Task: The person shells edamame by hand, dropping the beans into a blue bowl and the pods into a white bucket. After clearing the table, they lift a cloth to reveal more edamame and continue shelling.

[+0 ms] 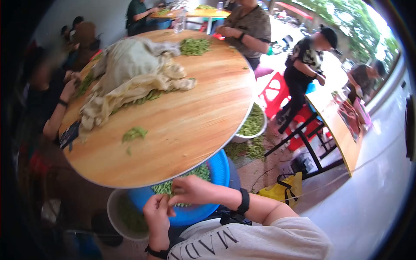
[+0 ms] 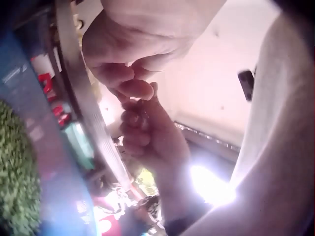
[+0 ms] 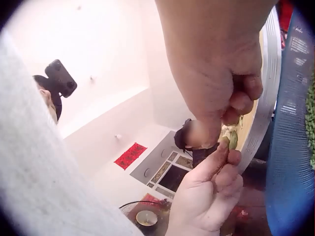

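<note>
Judging by the piles, the shelling is well under way but far from finished. The blue plastic basin just beyond the fingers holds a layer of what look like shelled green beans. Loose green pods lie farther out on the round wooden table. The left hand and right hand meet, fingers curled, pinching one small green bean pod between their tips.

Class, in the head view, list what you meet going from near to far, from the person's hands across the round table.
left hand and right hand pinching a pod → blue basin → small bean pile → cloth sack → far bean pile → bottle
</note>
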Action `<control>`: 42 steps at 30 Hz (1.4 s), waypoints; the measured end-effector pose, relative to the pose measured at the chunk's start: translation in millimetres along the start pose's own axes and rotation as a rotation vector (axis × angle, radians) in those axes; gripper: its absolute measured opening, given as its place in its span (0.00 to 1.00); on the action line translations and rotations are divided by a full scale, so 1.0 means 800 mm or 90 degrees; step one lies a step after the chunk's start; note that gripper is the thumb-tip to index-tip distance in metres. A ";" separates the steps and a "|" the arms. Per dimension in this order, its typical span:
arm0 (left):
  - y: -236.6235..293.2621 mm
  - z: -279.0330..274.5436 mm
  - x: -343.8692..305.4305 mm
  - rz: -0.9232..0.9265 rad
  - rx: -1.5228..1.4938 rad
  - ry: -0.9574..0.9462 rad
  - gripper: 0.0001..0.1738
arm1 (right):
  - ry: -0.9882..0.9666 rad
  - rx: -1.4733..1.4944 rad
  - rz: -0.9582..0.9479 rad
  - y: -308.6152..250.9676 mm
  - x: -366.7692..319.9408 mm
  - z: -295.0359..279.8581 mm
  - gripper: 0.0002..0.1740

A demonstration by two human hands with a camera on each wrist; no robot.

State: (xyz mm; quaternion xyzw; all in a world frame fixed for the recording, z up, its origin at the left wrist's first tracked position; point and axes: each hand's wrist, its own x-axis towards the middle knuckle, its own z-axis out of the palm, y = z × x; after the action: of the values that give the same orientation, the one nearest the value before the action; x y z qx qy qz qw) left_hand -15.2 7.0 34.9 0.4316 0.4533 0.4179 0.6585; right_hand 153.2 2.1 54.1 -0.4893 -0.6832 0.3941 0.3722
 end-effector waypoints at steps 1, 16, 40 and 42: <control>0.000 0.004 -0.003 0.065 0.086 0.031 0.04 | 0.023 -0.061 0.006 -0.006 0.002 -0.002 0.20; -0.006 -0.059 -0.011 0.206 0.168 0.138 0.09 | -0.247 0.165 0.080 -0.004 0.046 -0.001 0.06; 0.058 -0.035 0.064 0.087 0.032 -0.056 0.10 | 0.156 -0.398 0.074 0.049 0.231 -0.022 0.17; 0.060 -0.032 0.064 0.108 0.024 -0.015 0.11 | 0.129 -0.392 0.079 0.050 0.232 -0.026 0.18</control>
State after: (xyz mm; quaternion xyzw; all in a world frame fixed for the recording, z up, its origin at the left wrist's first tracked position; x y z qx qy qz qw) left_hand -35.1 73.7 62.4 0.4857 0.4153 0.4581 0.6178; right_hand 141.6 192.5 49.6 -0.6561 -0.6989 0.1404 0.2478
